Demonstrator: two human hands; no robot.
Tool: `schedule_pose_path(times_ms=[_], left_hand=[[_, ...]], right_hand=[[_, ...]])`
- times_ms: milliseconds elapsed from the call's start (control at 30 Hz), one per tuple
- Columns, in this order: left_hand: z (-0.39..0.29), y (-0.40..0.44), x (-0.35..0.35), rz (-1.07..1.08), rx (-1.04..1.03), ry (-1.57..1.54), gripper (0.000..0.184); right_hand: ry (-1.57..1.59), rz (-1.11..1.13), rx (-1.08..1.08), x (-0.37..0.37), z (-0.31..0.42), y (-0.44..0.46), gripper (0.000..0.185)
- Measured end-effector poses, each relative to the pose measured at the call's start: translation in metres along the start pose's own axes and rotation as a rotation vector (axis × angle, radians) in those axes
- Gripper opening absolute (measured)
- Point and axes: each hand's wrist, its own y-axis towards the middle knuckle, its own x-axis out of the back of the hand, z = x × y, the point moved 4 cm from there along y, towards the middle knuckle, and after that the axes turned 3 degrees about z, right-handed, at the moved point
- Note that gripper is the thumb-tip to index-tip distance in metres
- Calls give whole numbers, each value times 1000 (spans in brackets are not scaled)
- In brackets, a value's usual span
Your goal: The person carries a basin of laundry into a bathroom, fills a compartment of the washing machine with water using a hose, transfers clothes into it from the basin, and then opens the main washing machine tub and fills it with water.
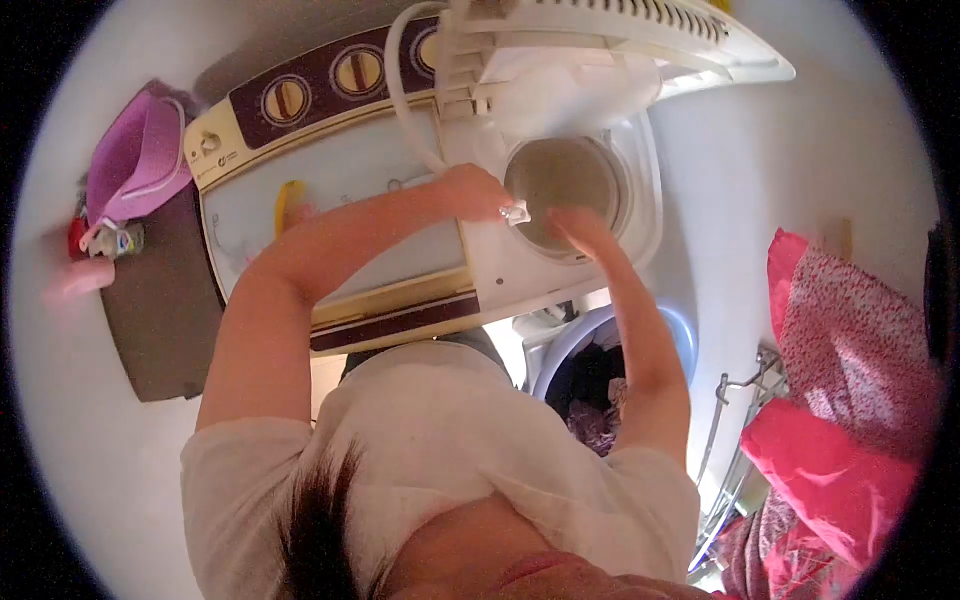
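Closed around a small white, shiny, crumpled piece (515,212) is my left hand (475,192), at the left rim of the spin tub; what kind of thing the piece is, I cannot make out. My right hand (582,232) hangs over the front of the round spin tub (560,175), its fingers stretched out and nothing visible in them. The tub belongs to a twin-tub washing machine (545,280), whose spin-side lid (640,40) stands raised behind it.
The wash-side lid (370,170) is closed, with a yellow object (288,205) on it. A hose (395,90) arches past the dials (358,72). A blue tub (680,325) of dark clothes stands below. Left is a purple basket (135,165); right, a rack (720,420) with red cloths (830,475).
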Motion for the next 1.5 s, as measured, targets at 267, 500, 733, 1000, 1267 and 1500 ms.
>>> schedule_pose_path(times_ms=[267,500,733,1000,1267,1500], left_hand=[[-6,-7,0,-92,-32,62,39],[-10,-19,7,-175,-25,38,42],[-5,-8,0,-212,-78,-23,36],[-2,-1,-7,-388,-147,-34,16],[-1,9,-23,-404,-200,-43,19],[-5,-7,-13,-409,-177,-77,10]], right_hand=[[316,-952,-91,73,-52,18,25],[327,-851,-93,26,-70,21,21],[250,-1004,0,129,32,-67,18],[-100,-563,27,217,91,-149,27],[256,-1011,272,372,161,-155,23],[81,-90,-144,445,70,34,37]])
